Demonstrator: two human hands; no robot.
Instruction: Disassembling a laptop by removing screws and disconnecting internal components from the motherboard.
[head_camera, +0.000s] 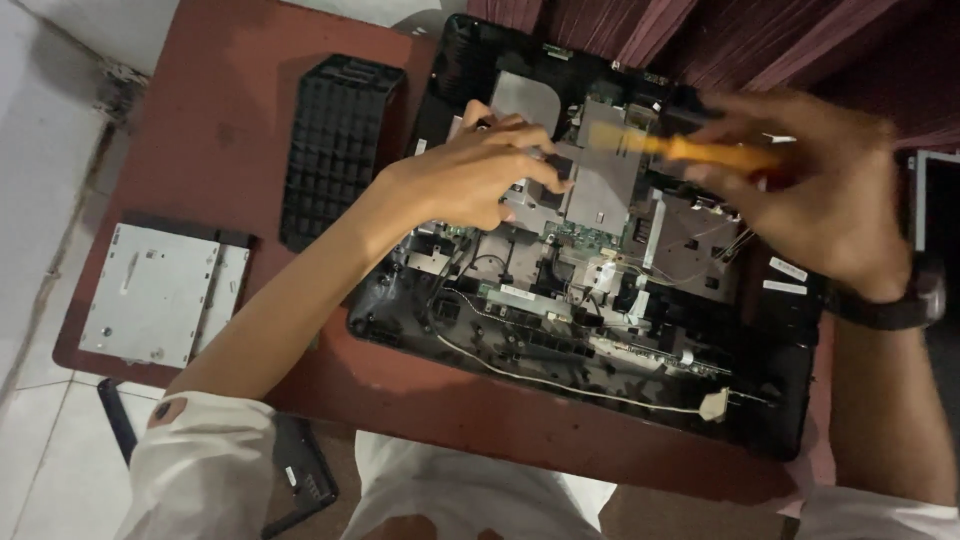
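orange-handled screwdriver (715, 152) pinched in my right hand (820, 190), lying almost level, long axis left-right, tip end aimed left over the opened laptop (560, 300). it's blurry. my left hand (470, 175) is curled, fingertips on the metal plate inside. laptop's on a reddish-brown table (220, 130) beside a black keyboard (335, 145) and silver drive (160, 295). white tiled floor, maroon curtain (700, 35) behind.

One head camera looks steeply down, close above the table (230, 130), with the floor at the frame's left
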